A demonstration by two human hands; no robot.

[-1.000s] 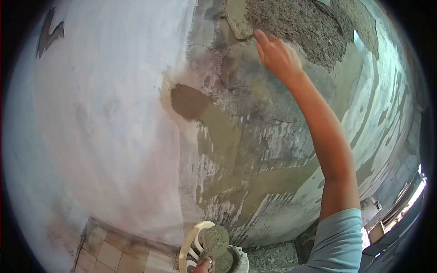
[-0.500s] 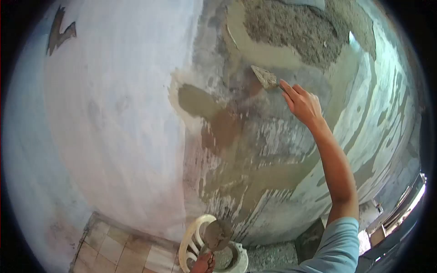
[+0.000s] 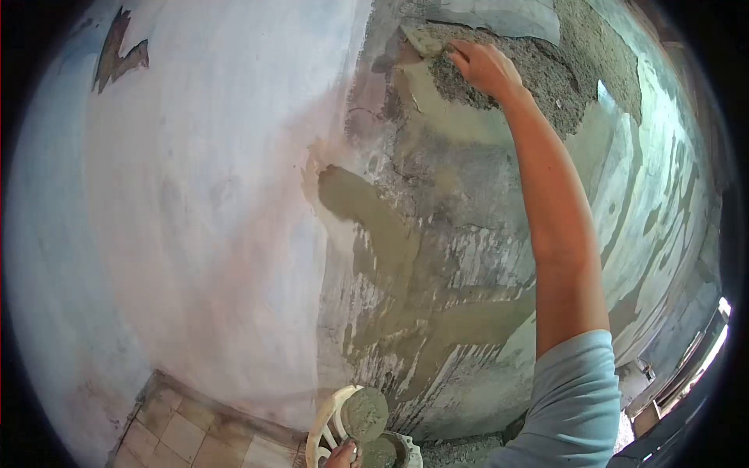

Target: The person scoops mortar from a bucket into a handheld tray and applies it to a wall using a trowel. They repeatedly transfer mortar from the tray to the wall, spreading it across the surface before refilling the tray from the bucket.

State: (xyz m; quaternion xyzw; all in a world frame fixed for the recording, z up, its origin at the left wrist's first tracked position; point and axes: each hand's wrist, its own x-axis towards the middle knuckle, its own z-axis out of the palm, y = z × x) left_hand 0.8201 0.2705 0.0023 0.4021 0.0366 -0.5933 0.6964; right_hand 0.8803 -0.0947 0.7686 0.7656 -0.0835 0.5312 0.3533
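Observation:
High on the wall, my right hand (image 3: 488,69) grips a pointing trowel (image 3: 422,40). The trowel's blade lies at the upper left edge of a rough patch of mortar (image 3: 538,66), apparently against the wall. Low in view, my left hand (image 3: 342,455) is closed on the handle of a round pan-like tool (image 3: 365,413) with grey wet mortar on it. Below that tool stands a bucket (image 3: 402,451) containing grey mix, partly hidden by the tool and the frame's edge. A smooth damp smear (image 3: 347,193) of mortar runs down the wall's middle.
A cream plastic chair (image 3: 318,437) stands against the wall by the bucket. Whitewashed wall (image 3: 211,195) fills the left side. Floor tiles (image 3: 183,429) show at lower left, and rubble (image 3: 452,451) lies along the wall's foot.
My right hand has moved up and slightly left with the trowel, from the bare grey wall to the rough patch's upper left edge. My left hand still holds the round tool.

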